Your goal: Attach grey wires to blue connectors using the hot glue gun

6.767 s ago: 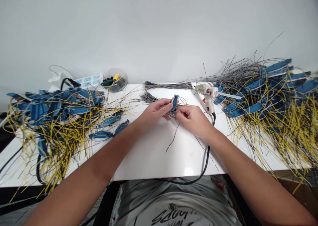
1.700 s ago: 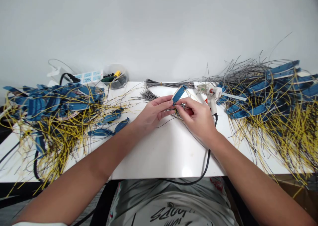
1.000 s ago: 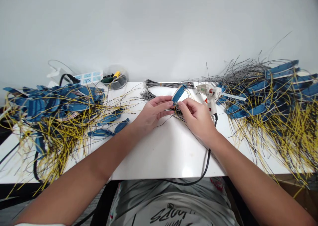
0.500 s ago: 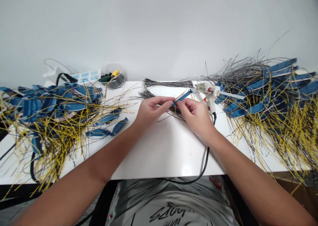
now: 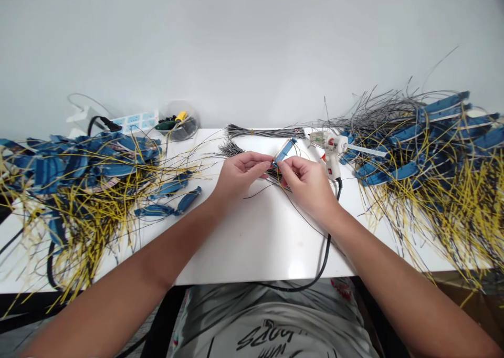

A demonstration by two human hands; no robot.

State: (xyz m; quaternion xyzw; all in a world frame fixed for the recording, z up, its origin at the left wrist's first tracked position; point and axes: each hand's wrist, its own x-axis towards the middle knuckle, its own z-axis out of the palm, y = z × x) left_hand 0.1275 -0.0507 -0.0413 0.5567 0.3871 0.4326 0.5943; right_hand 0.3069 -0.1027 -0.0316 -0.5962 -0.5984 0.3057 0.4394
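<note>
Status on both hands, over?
Left hand and right hand pinching blue piece. Dark wires behind. Glue gun beside right hand.

Garment worn: light grey shirt (image 5: 220, 316), loose and creased. Front carries black, brush-style lettering (image 5: 265, 342) beneath a small dark emblem (image 5: 269, 324). Red print (image 5: 342, 288) noted near the wearer's right side. Left hand (image 5: 240, 174) and right hand (image 5: 309, 185) bare.

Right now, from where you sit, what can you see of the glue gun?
The glue gun is white, apparently plastic, with a red trigger. It lies on the table beside the right hand, not held. A pale stick juts from its back towards the right pile; I can't tell if they touch. A black cord leaves the handle.
</note>
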